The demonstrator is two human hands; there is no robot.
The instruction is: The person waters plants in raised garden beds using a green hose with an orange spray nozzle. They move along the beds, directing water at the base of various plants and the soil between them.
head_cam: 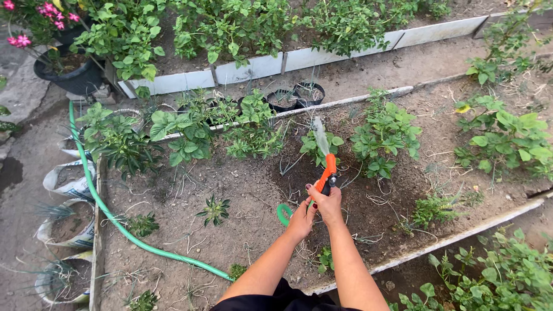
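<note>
Two bare hands meet over the middle of the garden bed (173, 196), both wrapped around an orange spray nozzle (327, 173). From the head camera, the right hand (328, 204) is clamped on the nozzle's grip, fingers curled round it, while the left hand (300, 220) closes in just beneath and beside it, touching the right; how much of the grip the left hand actually holds is hard to tell, since the right one covers it. A thin jet of water (318, 135) leaves the nozzle tip and runs toward the far edge of the bed, over a small leafy plant (318, 145) standing in a patch of dark, wet soil (357, 201).

A green hose (109, 213) loops out below the hands, lies across the dry earth toward the near left corner of the bed, then climbs along the left edge. Beside that left edge sit several cut white containers (69, 178) filled with soil. Along the far edge stand two small black pots (296, 95), and past them a row of white boards (253, 68) fronts a second strip of bushes. A large black pot (66, 75) with pink flowers (23, 40) stands at the far left corner. A leafy clump (386, 135) grows just right of the wet patch, and bigger plants (507, 138) fill the right end of the bed.
</note>
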